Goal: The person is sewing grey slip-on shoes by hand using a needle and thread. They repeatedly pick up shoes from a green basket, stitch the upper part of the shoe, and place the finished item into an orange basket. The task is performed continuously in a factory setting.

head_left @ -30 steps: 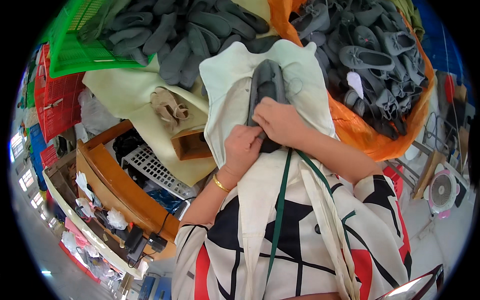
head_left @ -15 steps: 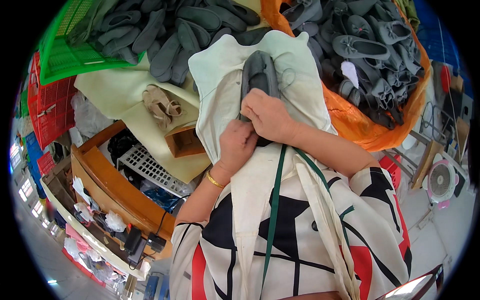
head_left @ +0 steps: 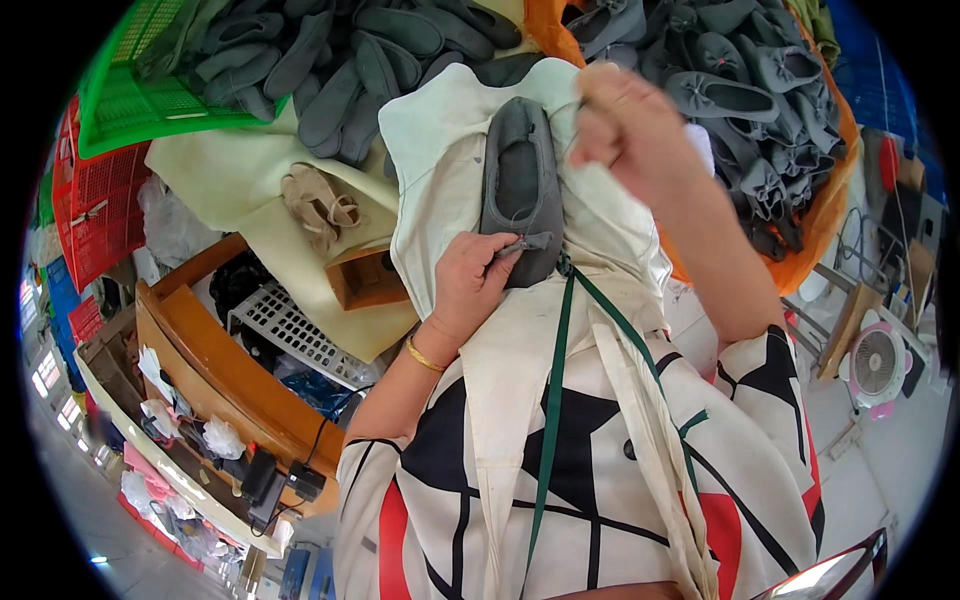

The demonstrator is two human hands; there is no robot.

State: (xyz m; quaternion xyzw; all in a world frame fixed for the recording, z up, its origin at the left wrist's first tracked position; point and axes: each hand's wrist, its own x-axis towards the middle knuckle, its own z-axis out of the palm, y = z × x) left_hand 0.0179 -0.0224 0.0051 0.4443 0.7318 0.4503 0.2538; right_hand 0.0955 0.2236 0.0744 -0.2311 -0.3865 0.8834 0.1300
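A dark grey slip-on shoe (head_left: 522, 190) lies on the white cloth (head_left: 430, 140) over my lap, its opening facing up. My left hand (head_left: 472, 280) is closed, pinching a small grey bow (head_left: 535, 242) against the shoe's near end. To the right and above the shoe, my right hand (head_left: 630, 125) is raised and blurred by motion. Its fingers look pinched together, but whatever they hold is too small or smeared to make out.
Grey shoes (head_left: 370, 75) are heaped at the far left beside a green basket (head_left: 120, 90); more fill an orange sack (head_left: 835, 190) at right. Tan sandals (head_left: 318, 205) and a small wooden box (head_left: 362, 278) lie left. An opened wooden drawer (head_left: 230, 340) stands nearer.
My right hand has lifted off the shoe and swung up and to the right. My left hand stays at the shoe's near end, where the bow now shows between its fingers.
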